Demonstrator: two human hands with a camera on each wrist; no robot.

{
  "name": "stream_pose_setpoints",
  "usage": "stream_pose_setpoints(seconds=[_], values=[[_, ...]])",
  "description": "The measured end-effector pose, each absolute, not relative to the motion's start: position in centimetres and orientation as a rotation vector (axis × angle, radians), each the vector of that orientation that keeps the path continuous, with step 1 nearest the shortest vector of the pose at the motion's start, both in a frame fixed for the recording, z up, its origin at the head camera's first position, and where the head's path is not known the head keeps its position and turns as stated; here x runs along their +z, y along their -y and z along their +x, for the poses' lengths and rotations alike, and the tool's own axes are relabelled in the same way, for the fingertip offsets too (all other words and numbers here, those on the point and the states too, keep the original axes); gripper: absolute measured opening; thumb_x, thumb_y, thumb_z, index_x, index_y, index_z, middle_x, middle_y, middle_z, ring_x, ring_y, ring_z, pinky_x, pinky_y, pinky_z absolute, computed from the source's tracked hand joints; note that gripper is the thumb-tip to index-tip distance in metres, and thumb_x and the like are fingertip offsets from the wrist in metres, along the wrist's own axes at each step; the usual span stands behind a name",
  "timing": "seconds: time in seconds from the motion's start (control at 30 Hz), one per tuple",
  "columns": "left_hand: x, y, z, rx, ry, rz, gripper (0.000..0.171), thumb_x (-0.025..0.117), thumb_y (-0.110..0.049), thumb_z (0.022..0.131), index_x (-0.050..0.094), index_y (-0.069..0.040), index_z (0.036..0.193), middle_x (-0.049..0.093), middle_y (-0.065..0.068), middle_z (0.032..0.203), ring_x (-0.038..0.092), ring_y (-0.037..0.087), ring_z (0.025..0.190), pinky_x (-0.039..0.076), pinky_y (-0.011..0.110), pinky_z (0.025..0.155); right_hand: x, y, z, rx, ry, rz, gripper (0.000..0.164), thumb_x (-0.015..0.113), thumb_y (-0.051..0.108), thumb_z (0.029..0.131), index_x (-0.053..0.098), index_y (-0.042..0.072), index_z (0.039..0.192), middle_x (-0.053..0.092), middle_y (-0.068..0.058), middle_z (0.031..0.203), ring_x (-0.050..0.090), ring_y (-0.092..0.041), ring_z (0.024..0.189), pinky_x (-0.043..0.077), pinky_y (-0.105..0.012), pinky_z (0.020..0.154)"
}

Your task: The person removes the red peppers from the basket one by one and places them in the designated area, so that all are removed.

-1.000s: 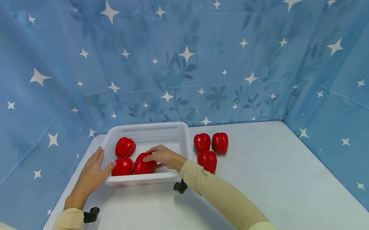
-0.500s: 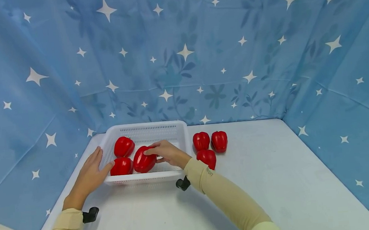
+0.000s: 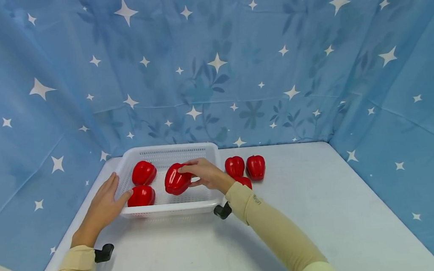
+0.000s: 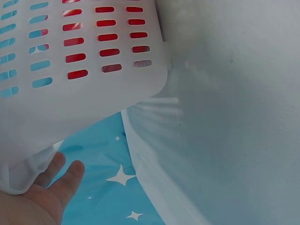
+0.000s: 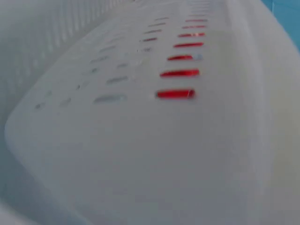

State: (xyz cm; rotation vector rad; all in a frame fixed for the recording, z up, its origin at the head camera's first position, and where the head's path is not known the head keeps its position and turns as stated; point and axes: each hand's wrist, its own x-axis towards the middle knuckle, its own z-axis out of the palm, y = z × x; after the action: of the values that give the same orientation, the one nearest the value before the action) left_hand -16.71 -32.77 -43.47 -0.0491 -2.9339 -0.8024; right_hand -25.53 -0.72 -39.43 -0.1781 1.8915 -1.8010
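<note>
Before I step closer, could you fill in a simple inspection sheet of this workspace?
Surface: white table.
Job's things: white basket with two red peppers in its left part; three loose peppers on the table to its right, one partly hidden.
Clutter: nothing seen.
Fingers: right fingers grip a held pepper, in or just above the basket; left fingers lie extended at the basket's left end.
Cables: nothing seen.
Surroundings: blue curtain with white stars.
</note>
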Motion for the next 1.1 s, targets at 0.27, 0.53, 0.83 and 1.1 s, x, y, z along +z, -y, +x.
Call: stream_pose_setpoints(seconds=[0.27, 0.53, 0.83, 1.1], values=[[-43.6, 33.0, -16.4, -0.82, 2.929, -0.04, 0.096, 0.064, -0.042, 0.105, 0.009, 0.007, 0.167, 0.008, 0.034, 0.173, 0.015, 0.062, 0.152, 0.032, 0.086, 0.103, -38.7, -1.0, -26.0, -1.816, -1.863, -0.145, 0.056, 0.078, 0.02, 0.098, 0.058, 0.001, 0.147, 0.064, -0.015, 0.136, 0.06, -0.039, 0.127, 0.055, -0.062, 0.103], [-43.9, 33.1, -16.4, -0.828, 2.928, -0.058, 0.098, 0.062, -0.046, 0.105, 0.008, 0.006, 0.167, 0.007, 0.033, 0.173, 0.014, 0.062, 0.153, 0.031, 0.086, 0.103, -38.2, -3.2, -26.3, -1.842, -1.887, -0.158, 0.059, 0.077, 0.022, 0.099, 0.055, 0.003, 0.15, 0.06, -0.018, 0.142, 0.056, -0.041, 0.132, 0.056, -0.059, 0.103], [-43.8, 32.7, -16.6, -0.834, 2.926, -0.064, 0.097, 0.063, -0.045, 0.105, 0.008, 0.007, 0.167, 0.008, 0.033, 0.173, 0.014, 0.062, 0.153, 0.032, 0.086, 0.103, -37.8, -5.8, -26.4, -1.916, -1.896, -0.167, 0.056, 0.077, 0.019, 0.098, 0.052, 0.002, 0.146, 0.058, -0.019, 0.143, 0.057, -0.039, 0.131, 0.059, -0.055, 0.1], [-43.7, 32.9, -16.5, -0.825, 2.932, -0.058, 0.097, 0.063, -0.044, 0.105, 0.008, 0.007, 0.167, 0.007, 0.034, 0.173, 0.014, 0.063, 0.152, 0.032, 0.086, 0.102, -37.7, -7.7, -26.4, -1.934, -1.899, -0.192, 0.056, 0.077, 0.016, 0.098, 0.051, 0.0, 0.145, 0.056, -0.02, 0.144, 0.055, -0.04, 0.133, 0.056, -0.058, 0.103]])
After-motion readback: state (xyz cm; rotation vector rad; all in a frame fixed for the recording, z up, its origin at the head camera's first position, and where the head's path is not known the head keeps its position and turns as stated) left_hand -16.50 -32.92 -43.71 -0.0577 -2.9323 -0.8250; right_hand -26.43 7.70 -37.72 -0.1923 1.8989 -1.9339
